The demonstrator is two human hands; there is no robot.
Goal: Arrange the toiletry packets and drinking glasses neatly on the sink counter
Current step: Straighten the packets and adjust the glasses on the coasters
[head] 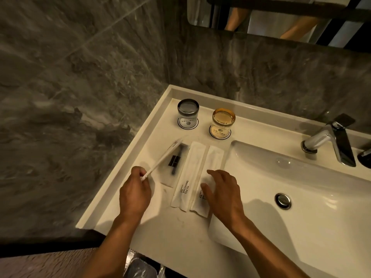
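Two upturned glasses stand on round paper coasters at the back of the white counter (112, 207): a grey glass (188, 111) on the left, an amber glass (223, 119) to its right. In front lie three packets side by side: a clear comb packet (174, 163), a white "BRUSHING TEETH" packet (188, 175) and a second white packet (213, 163). My left hand (135, 192) pinches the near end of a thin white packet (162, 155), raised edge-on above the comb packet. My right hand (222, 194) rests with spread fingers on the second white packet's near half.
The sink basin (301, 187) with its drain (283, 200) fills the right side, and a chrome faucet (329, 141) stands at the back right. Grey marble walls close the left and back. A mirror hangs above. A dark bin with a plastic liner (140, 267) sits below the counter.
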